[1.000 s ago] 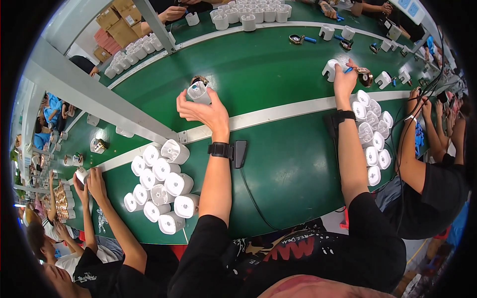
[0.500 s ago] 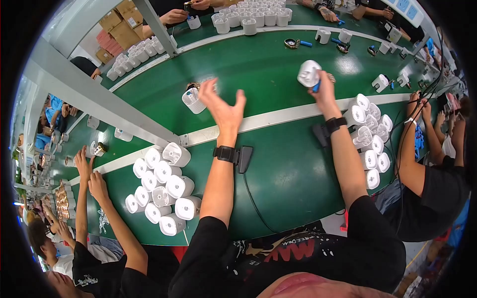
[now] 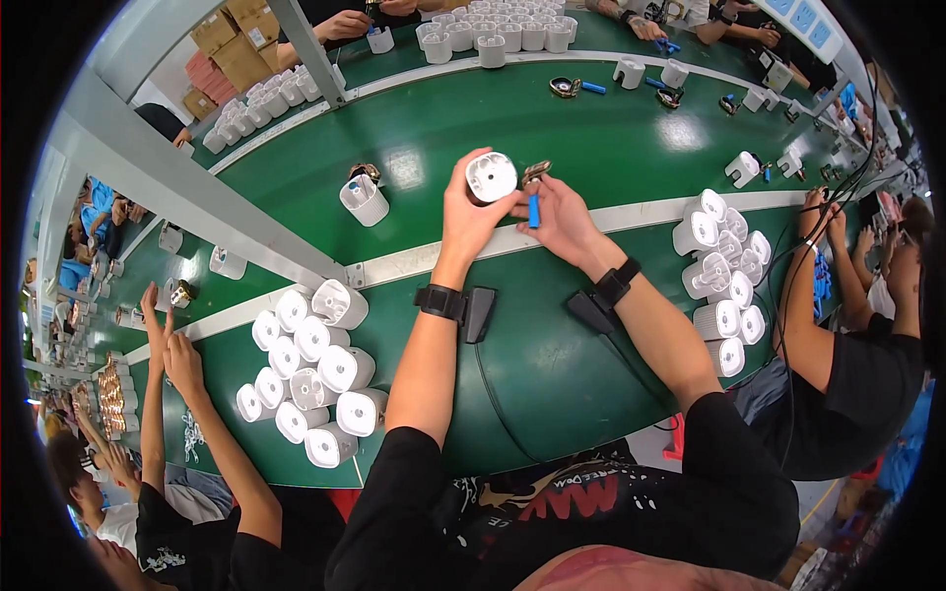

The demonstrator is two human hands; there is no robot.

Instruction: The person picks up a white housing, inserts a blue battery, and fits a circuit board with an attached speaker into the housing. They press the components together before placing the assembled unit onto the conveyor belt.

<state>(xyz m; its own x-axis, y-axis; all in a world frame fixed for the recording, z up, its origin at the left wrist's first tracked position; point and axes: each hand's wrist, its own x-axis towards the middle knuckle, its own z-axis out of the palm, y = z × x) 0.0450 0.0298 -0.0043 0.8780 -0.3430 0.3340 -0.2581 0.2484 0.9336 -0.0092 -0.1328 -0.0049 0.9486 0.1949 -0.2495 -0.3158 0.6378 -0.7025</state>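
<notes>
In front of me, over the green belt, my left hand (image 3: 465, 219) is wrapped around a white plastic housing (image 3: 491, 177). The housing's round end with a small dark hole faces up toward me. Beside it, my right hand (image 3: 570, 225) pinches a blue cylinder (image 3: 534, 211) that looks like a battery, with a gold-and-dark round part (image 3: 536, 173) just above it. Both hands are close together, and the right fingertips come near the housing's lower edge. Further left on the belt stands another white housing (image 3: 365, 201) with a dark round part (image 3: 366, 171) behind it.
Clusters of white housings stand on the near table to the left (image 3: 315, 340) and right (image 3: 717, 281). A white rail (image 3: 631, 213) borders the belt, and a metal post (image 3: 197, 158) rises at left. Co-workers sit on both sides and across. Cables hang at right.
My right hand has brought the white housing leftward and my left hand now holds it. The blue cylinder and round part stay in my right hand, apart from the housing.
</notes>
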